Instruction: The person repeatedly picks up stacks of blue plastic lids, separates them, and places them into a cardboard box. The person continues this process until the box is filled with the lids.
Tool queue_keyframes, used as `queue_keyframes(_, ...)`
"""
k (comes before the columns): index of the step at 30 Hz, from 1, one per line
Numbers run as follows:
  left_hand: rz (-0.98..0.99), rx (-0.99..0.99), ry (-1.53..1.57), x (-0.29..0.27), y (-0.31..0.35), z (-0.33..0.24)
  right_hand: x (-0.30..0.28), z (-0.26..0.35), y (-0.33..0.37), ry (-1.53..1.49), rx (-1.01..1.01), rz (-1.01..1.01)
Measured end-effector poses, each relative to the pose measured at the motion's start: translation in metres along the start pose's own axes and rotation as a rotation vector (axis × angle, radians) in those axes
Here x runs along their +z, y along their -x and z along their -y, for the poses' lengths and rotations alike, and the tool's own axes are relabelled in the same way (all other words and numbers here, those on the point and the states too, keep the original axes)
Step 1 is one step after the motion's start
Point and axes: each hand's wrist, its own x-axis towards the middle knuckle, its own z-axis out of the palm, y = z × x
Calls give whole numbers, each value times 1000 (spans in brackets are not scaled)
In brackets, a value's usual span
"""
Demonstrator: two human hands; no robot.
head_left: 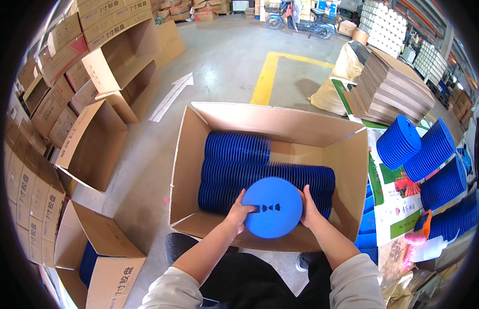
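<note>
Between my two hands is a round blue plastic disc (273, 207), flat face up, with small dark slots near its middle. My left hand (240, 212) grips its left edge, the thumb lying on top. On the opposite edge, my right hand (310, 207) presses with its fingers mostly hidden below. Whether more discs sit under the top one cannot be seen. Below and beyond it, an open cardboard box (280, 116) holds rows of similar blue discs (239, 172) packed on edge. The far right part of the box shows bare cardboard.
Stacks of blue discs (399, 142) stand on a covered table at the right, near a white squeeze bottle (431, 249) and an orange-handled tool (426, 225). Flat cardboard sheets (394, 85) are piled behind. Open boxes (92, 147) line the left, and a blue scooter (301, 20) is parked far back.
</note>
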Motion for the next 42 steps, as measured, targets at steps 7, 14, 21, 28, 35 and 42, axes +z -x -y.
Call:
queue_keyframes(7,226,-201,108,-13,-11,0,-15,16,25,100,-6,100)
queue_keyframes(14,254,-254,398,41,-47,-18,15,55,39,496,-470,11)
queue_keyframes(21,299,-202,673,71,-101,0,0,150,-55,940,-529,-323)
queue_keyframes(28,390,-346,846,65,-145,22,16,194,-148,1449,-57,-296)
queue_keyframes(35,295,-497,1068,60,-161,34,25,190,-216,1744,199,-295)
queue_keyframes(42,301,-455,1177,54,-178,45,64,181,-242,1698,360,-302)
